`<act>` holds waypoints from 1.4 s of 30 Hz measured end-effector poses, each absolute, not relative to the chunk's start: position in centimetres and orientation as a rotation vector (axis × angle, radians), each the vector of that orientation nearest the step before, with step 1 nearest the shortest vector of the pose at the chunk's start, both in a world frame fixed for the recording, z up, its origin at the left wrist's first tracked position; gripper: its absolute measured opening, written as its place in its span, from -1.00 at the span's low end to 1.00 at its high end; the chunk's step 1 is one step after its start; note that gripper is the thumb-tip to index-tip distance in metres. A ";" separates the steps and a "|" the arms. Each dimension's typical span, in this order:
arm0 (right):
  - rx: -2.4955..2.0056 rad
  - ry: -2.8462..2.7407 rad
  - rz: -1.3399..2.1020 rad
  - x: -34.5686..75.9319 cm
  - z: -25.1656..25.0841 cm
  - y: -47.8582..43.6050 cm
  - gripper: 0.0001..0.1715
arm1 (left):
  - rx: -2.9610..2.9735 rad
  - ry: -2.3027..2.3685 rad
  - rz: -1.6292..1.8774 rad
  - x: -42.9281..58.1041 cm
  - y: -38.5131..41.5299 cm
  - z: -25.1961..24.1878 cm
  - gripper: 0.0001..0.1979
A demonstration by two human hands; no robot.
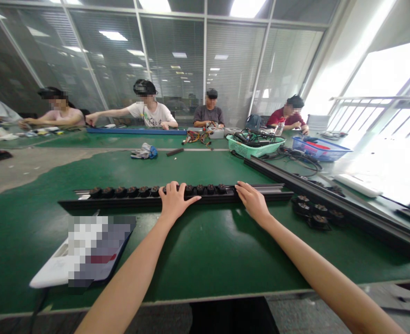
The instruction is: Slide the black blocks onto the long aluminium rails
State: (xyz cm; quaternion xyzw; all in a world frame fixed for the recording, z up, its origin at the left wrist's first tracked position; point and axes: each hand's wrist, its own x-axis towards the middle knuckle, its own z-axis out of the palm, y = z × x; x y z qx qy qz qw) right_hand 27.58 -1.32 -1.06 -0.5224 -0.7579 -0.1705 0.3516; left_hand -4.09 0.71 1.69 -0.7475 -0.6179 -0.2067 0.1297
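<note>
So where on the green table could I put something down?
Bare green tabletop shows between the forearms, and also between the short black rail and crumpled cloth. The right is crowded: loose black modules, long black rail, green basket.

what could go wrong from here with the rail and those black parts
The black rail might slide under pressure: no clamp shows holding it to the green table.

The left hand is spread over the row of black parts, so a slip could knock neighbours out of line.

Loose black parts lie just past the rail's right end; if the right hand pushed it that way, it could bump them.
</note>
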 end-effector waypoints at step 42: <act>-1.341 -1.945 -0.439 27.7 -1.5 -1.0 -0.59 | -2.173 -1.774 -0.609 -4.1 0.9 1.4 -0.17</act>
